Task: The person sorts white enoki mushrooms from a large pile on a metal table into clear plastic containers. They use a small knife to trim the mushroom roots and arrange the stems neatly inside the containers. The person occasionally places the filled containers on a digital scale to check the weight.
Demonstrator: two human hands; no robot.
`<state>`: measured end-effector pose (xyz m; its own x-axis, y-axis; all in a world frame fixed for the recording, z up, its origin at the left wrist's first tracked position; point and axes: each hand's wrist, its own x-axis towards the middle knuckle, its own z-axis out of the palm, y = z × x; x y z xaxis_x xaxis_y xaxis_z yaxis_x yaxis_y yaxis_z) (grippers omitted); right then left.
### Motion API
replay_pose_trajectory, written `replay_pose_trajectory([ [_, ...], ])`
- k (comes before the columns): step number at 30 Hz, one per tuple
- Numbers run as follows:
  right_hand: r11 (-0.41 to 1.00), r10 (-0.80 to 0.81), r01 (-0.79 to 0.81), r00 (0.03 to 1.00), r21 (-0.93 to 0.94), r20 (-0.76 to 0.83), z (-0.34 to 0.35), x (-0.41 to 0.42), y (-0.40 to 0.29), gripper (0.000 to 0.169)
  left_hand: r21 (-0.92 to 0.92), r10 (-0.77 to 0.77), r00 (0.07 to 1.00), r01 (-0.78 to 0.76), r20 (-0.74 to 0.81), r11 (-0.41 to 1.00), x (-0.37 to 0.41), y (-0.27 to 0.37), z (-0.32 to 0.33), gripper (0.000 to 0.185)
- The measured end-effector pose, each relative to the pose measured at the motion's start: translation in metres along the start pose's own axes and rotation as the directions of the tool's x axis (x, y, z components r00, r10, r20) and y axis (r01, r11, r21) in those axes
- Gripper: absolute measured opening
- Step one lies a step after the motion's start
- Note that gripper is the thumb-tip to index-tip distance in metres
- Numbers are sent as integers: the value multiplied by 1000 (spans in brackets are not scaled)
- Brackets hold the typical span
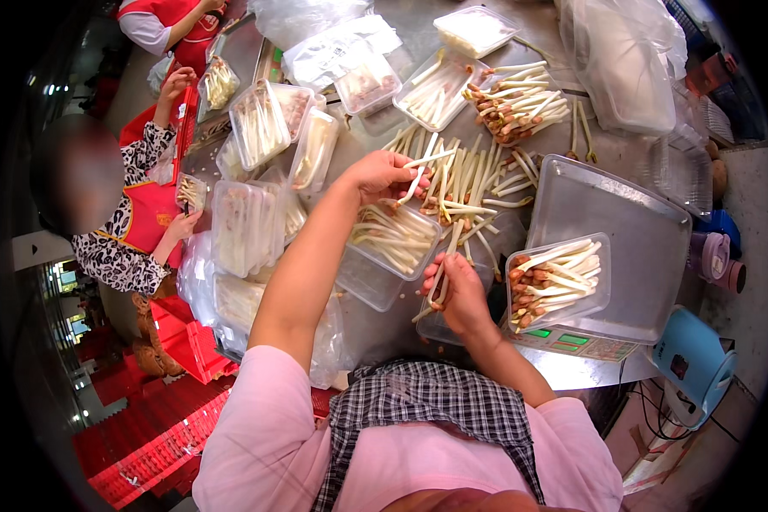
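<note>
My left hand [384,176] pinches a couple of white peanut sprouts [430,157] above a loose pile. A few more sprouts [445,281] are gripped in my right hand [462,297], nearer my body. Beyond both hands, the pile of loose sprouts [470,173] lies on the metal table, brown heads mostly toward me. Just below my left hand is a clear plastic tray of sprouts [393,237], resting over another plastic tray. To the right of my right hand, a filled plastic tray [560,281] sits on the metal pan of a digital scale [621,237].
A thick bundle of sprouts [518,102] lies at the back beside another part-filled tray [438,89]. Lidded packs [246,227] are stacked at left. Empty clear containers in plastic wrap [621,70] stand at back right. A co-worker in a red apron [147,217] handles a small pack at left.
</note>
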<state>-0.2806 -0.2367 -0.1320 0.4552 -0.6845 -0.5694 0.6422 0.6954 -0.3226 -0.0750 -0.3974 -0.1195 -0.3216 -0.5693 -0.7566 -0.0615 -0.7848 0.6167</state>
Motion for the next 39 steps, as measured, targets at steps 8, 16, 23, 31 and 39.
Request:
replay_pose_trajectory([
  [8,994,-25,25,1000,110,3,4,6,-6,16,43,160,982,-156,-97,987,-29,1,25,61],
  [16,985,-30,25,999,170,22,6,7,-5,12,-65,185,983,-185,-1,981,-47,-3,32,57],
  [23,984,-52,48,998,173,21,0,12,0,12,-65,198,972,-191,130,979,-53,-5,32,54],
  [31,980,-25,24,1000,197,-1,-5,16,2,12,289,282,937,-217,-205,932,-19,-24,5,54],
  [39,988,23,-18,999,156,-33,-9,10,8,10,902,695,660,-59,-286,427,17,-25,25,40],
])
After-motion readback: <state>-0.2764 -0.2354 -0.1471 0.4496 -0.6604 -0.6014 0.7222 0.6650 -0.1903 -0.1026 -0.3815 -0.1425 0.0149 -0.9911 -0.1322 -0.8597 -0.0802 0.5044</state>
